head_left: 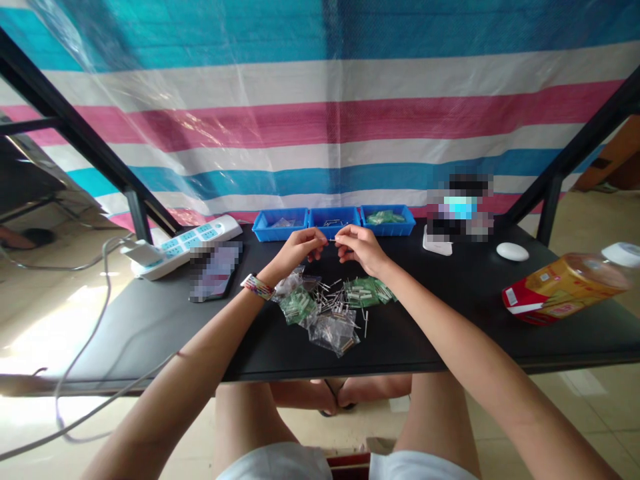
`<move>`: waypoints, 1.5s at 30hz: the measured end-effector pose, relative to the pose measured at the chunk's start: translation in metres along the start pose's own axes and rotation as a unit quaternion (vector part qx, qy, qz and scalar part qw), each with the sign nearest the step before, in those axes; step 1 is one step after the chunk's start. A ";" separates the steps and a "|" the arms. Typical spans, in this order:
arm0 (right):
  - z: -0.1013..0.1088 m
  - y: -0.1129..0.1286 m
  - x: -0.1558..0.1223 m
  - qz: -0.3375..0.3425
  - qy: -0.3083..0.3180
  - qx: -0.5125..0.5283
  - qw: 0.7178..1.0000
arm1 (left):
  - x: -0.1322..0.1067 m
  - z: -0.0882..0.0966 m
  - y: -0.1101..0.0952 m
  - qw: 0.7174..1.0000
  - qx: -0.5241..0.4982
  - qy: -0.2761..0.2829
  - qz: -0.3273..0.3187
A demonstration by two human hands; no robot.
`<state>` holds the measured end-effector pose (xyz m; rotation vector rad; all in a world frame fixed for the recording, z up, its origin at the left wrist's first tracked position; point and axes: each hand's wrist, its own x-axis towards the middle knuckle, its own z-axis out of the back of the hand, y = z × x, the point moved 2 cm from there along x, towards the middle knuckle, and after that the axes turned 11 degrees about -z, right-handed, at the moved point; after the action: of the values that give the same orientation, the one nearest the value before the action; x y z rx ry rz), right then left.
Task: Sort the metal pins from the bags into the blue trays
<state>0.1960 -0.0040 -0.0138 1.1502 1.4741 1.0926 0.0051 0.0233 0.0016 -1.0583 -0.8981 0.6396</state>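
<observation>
My left hand (300, 248) and my right hand (364, 248) meet in front of the blue trays, fingers closed in a pinch. Between the fingertips is a small, thin metal pin (331, 240), which both hands seem to grip at its ends; its exact shape is too small to tell. Below them on the black table lies a pile of loose metal pins (340, 299). Around that pile are green packets of pins (363, 291) and a clear plastic bag (333, 332) with metal pieces inside. One pin (366, 324) lies apart at the right.
Three joined blue trays, left (280, 232), middle (333, 215) and right (387, 228), stand at the back, holding small items. A power strip (193, 243) and phone (217, 272) lie left. A white oval object (513, 251) and tilted drink bottle (565, 287) are right.
</observation>
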 end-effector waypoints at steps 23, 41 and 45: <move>0.002 0.000 0.001 0.000 -0.020 0.039 0.999 | 0.002 0.003 0.004 0.997 0.050 -0.044 -0.036; 0.032 0.010 0.014 0.103 -0.172 -0.093 0.975 | 0.003 0.006 0.001 0.995 -0.046 -0.083 -0.033; 0.037 0.016 0.009 0.135 -0.177 -0.213 0.951 | 0.002 0.005 0.000 0.995 -0.050 -0.085 -0.030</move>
<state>0.2339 0.0114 -0.0054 1.1776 0.7694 1.2377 0.0016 0.0274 0.0036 -1.0732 -1.1170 0.6461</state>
